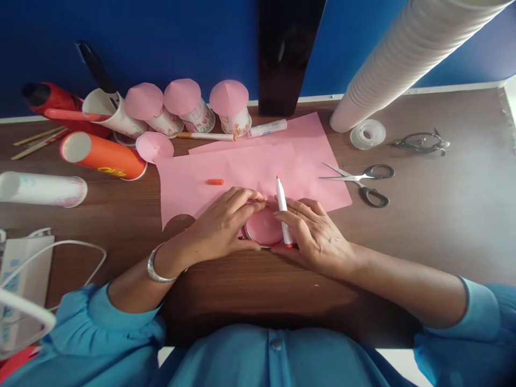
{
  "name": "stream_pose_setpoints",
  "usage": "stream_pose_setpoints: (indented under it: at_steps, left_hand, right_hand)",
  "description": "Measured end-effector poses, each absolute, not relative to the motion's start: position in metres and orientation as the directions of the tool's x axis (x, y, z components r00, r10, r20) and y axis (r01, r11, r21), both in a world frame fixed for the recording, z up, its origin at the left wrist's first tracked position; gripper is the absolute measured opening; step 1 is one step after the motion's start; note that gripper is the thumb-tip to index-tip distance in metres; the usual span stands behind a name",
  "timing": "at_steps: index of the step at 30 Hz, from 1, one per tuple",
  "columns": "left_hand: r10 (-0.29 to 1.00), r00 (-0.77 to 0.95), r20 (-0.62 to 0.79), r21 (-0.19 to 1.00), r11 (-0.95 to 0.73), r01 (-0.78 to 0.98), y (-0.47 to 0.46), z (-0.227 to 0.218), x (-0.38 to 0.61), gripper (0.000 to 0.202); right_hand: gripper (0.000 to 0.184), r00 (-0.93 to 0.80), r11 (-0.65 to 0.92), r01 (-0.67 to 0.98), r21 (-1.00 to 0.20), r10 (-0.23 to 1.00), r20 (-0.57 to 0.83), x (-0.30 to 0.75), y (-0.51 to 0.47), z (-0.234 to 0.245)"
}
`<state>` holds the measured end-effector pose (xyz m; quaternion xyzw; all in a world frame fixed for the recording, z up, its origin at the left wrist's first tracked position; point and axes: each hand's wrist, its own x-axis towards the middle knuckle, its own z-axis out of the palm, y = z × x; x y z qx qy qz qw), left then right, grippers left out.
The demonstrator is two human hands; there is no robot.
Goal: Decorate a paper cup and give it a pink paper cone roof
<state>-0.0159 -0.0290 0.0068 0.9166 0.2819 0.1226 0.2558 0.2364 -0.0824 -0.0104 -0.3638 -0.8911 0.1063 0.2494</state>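
My left hand [231,223] curls its fingers and thumb around the left side of a round, rimmed disc [264,227], perhaps a lid, with pink showing inside its rim. The disc lies at the near edge of a pink paper sheet [250,166]. My right hand [316,234] holds a white marker [282,201] between its fingers, uncapped, with its reddish tip pointing away from me. Fingers of that hand also rest against the disc's right side. On the sheet beyond my left hand lies an orange marker cap [215,182].
Open scissors [363,177] lie at right, near a tape roll [367,134], glasses [423,142] and a tall paper-cup stack [379,64]. Paper cups with pink cone tops [229,99] line the back. An orange tube [102,155] and white cup [44,189] lie left.
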Motion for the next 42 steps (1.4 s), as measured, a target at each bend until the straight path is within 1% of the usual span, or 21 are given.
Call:
stream_pose_setpoints:
  at_steps: [5,11,15,16,18,20,22,24,26,27,28,30,33,35,37,38,39,42]
  left_hand:
    - [0.583,0.810,0.066,0.540,-0.703,0.462,-0.030,0.007,-0.016,0.077]
    - [0.579,0.813,0.064,0.535,-0.707,0.462,-0.030,0.007,-0.016,0.078]
    - [0.576,0.816,0.055,0.510,-0.718,0.473,-0.028,0.015,-0.019,0.087]
    - [0.586,0.808,0.059,0.497,-0.719,0.486,-0.028,0.019,-0.020,0.087]
    - [0.621,0.777,0.105,0.463,-0.722,0.515,-0.027,0.027,-0.021,0.075]
    - [0.646,0.741,0.183,0.404,-0.736,0.543,-0.027,0.035,-0.019,0.058]
    - [0.613,0.751,0.244,0.319,-0.782,0.535,-0.025,0.042,-0.013,0.047]
    - [0.505,0.822,0.262,0.214,-0.861,0.461,-0.022,0.045,-0.004,0.038]
    - [0.378,0.883,0.278,0.077,-0.925,0.372,-0.018,0.046,0.007,0.029]
    - [0.337,0.902,0.271,0.019,-0.938,0.345,-0.015,0.045,0.012,0.028]
    - [0.304,0.915,0.267,-0.028,-0.946,0.322,-0.013,0.045,0.017,0.027]
    - [0.260,0.933,0.247,-0.073,-0.956,0.285,-0.008,0.043,0.024,0.026]
    - [0.225,0.942,0.250,-0.072,-0.966,0.249,-0.003,0.042,0.023,0.022]
    - [0.242,0.922,0.303,-0.061,-0.960,0.272,0.000,0.043,0.014,0.018]
    - [0.335,0.855,0.395,-0.010,-0.929,0.369,0.003,0.045,0.002,0.017]
    - [0.405,0.784,0.470,0.041,-0.897,0.439,0.004,0.045,-0.005,0.018]
    - [0.476,0.724,0.500,0.086,-0.859,0.505,0.006,0.045,-0.012,0.021]
    - [0.564,0.580,0.587,0.203,-0.797,0.569,0.008,0.043,-0.026,0.025]
  right_hand:
    - [0.043,-0.607,0.711,0.589,-0.384,0.703,0.370,0.234,-0.083,-0.008]
    - [0.037,-0.597,0.698,0.629,-0.343,0.716,0.363,0.231,-0.083,-0.005]
    - [0.036,-0.586,0.697,0.640,-0.324,0.715,0.382,0.229,-0.083,-0.006]
    - [0.036,-0.584,0.697,0.642,-0.321,0.715,0.384,0.229,-0.083,-0.006]
    - [0.036,-0.590,0.698,0.642,-0.317,0.714,0.377,0.229,-0.083,-0.005]
    - [0.035,-0.601,0.703,0.636,-0.319,0.710,0.366,0.229,-0.083,-0.003]
    - [0.035,-0.607,0.704,0.632,-0.324,0.710,0.358,0.229,-0.083,-0.002]
    - [0.035,-0.606,0.701,0.632,-0.330,0.713,0.354,0.229,-0.082,-0.001]
    - [0.031,-0.608,0.702,0.629,-0.334,0.712,0.350,0.229,-0.083,-0.001]
    - [0.028,-0.611,0.704,0.628,-0.333,0.710,0.349,0.229,-0.083,-0.001]
    - [0.026,-0.613,0.705,0.627,-0.331,0.709,0.350,0.229,-0.083,-0.002]
    - [0.025,-0.612,0.708,0.626,-0.327,0.705,0.358,0.229,-0.083,-0.002]
    - [0.034,-0.607,0.709,0.622,-0.332,0.705,0.367,0.229,-0.083,-0.002]
    - [0.039,-0.601,0.706,0.622,-0.340,0.708,0.371,0.229,-0.083,-0.001]
    - [0.042,-0.589,0.693,0.630,-0.350,0.720,0.366,0.229,-0.084,0.000]
    - [0.045,-0.581,0.685,0.635,-0.358,0.729,0.363,0.229,-0.084,0.000]
    - [0.047,-0.571,0.674,0.641,-0.368,0.739,0.358,0.228,-0.084,0.000]
    - [0.061,-0.550,0.651,0.652,-0.389,0.759,0.349,0.229,-0.085,-0.002]
